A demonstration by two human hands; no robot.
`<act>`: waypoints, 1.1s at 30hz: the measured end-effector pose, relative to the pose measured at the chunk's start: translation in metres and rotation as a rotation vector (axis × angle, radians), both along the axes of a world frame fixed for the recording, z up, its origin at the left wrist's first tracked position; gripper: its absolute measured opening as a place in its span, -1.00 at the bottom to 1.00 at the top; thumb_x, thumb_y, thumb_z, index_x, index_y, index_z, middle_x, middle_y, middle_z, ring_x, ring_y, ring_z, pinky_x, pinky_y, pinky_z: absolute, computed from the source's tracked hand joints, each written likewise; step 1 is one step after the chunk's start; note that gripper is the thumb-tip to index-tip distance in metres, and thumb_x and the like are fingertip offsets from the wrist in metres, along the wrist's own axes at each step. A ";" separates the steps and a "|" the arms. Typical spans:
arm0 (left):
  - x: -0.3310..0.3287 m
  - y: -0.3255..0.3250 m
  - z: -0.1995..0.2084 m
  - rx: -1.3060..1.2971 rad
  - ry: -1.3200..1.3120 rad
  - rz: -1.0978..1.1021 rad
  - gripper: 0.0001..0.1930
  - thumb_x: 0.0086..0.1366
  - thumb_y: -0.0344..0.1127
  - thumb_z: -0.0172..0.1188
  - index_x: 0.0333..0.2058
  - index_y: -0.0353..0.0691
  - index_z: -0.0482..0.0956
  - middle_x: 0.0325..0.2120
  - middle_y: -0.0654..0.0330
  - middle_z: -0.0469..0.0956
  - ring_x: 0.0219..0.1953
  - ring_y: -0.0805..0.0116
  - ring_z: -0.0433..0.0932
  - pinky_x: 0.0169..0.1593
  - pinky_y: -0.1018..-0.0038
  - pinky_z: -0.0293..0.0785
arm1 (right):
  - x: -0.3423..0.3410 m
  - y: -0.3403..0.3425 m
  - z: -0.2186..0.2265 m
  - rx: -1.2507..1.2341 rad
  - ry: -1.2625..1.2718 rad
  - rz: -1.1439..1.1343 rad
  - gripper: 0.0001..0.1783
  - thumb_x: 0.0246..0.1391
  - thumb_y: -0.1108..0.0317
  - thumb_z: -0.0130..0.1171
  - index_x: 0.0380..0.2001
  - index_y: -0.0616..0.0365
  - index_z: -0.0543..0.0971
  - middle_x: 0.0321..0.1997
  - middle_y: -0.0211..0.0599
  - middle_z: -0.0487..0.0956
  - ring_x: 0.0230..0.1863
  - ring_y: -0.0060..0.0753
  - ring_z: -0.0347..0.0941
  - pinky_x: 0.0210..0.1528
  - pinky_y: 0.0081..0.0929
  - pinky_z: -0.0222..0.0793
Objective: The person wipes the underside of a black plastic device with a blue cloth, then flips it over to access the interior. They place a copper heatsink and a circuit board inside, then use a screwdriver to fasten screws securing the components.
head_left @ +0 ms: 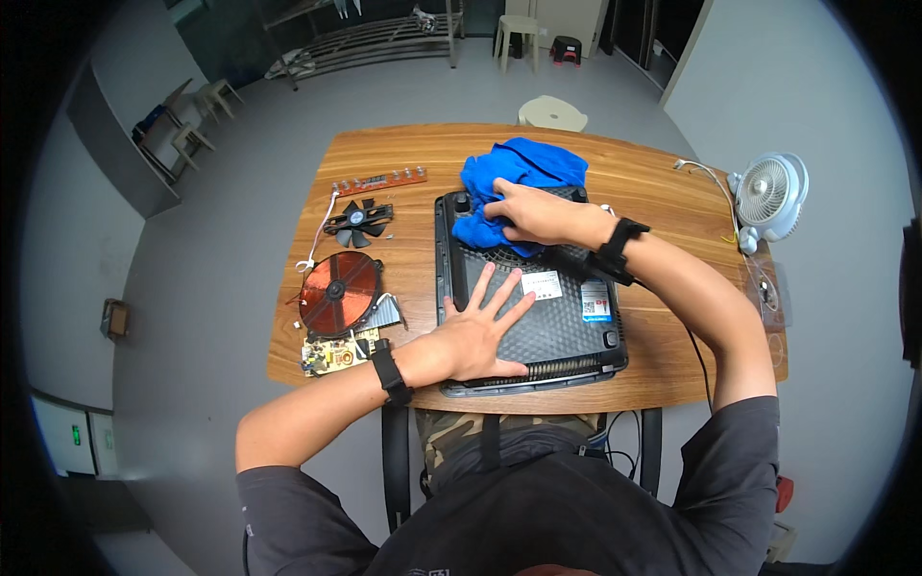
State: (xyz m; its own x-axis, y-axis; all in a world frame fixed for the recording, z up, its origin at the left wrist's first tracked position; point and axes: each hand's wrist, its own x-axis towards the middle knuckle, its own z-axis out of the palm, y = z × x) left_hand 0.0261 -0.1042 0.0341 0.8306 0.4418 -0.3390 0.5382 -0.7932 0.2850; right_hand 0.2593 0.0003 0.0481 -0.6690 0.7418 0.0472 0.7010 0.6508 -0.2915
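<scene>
A black plastic housing of an induction cooker (562, 331) lies on the wooden table in front of me, its underside up, with vents, small round feet and two stuck-on labels. My left hand (475, 336) presses flat on its near left part, fingers spread, holding nothing. At the housing's far end, a crumpled blue cloth (538, 163) is bunched under my right hand (543, 213), whose fingers are curled into it. The cloth covers much of the far vent area and hangs past the far edge. A black power cord (699, 360) runs down at the right.
Left of the housing lie a copper coil (338, 293), a black fan (358, 223), an orange circuit strip (379, 181) and a circuit board (336, 355) with a heat sink. A white desk fan (771, 192) stands at the table's right edge. Beyond the table is a stool (553, 113).
</scene>
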 end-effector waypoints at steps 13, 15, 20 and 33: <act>0.000 -0.001 -0.007 0.041 -0.039 0.002 0.16 0.17 0.48 0.27 0.54 -0.03 -0.02 0.57 -0.10 -0.29 0.56 -0.37 -0.50 0.23 -0.67 0.12 | 0.045 -0.152 0.014 -0.209 0.023 -0.012 -0.57 0.14 0.35 0.28 0.09 0.15 0.52 -0.01 0.05 0.34 -0.06 0.18 0.48 0.01 -0.01 0.49; 0.000 -0.002 -0.010 0.064 -0.062 -0.005 0.16 0.16 0.46 0.30 0.53 -0.07 0.02 0.57 -0.09 -0.28 0.56 -0.38 -0.48 0.22 -0.67 0.15 | 0.042 -0.170 0.014 -0.198 0.007 -0.011 -0.57 0.15 0.32 0.28 0.08 0.15 0.50 0.01 0.06 0.33 -0.05 0.20 0.48 0.00 0.02 0.50; -0.002 -0.002 -0.010 0.060 -0.103 0.000 0.17 0.12 0.42 0.37 0.50 -0.16 0.08 0.56 -0.11 -0.27 0.56 -0.40 -0.47 0.21 -0.67 0.17 | 0.039 -0.197 0.021 -0.160 -0.072 0.009 -0.53 0.12 0.24 0.37 0.08 0.05 0.50 0.08 0.02 0.35 0.01 0.11 0.46 -0.03 -0.03 0.57; 0.001 -0.002 0.001 0.034 -0.025 -0.019 0.13 0.21 0.43 0.27 0.54 -0.10 -0.01 0.58 -0.07 -0.36 0.56 -0.36 -0.53 0.25 -0.66 0.11 | 0.056 -0.241 0.012 -0.104 -0.072 -0.351 -0.24 -0.12 0.38 0.53 0.16 0.05 0.38 0.21 0.08 0.29 0.15 0.24 0.34 0.12 -0.02 0.48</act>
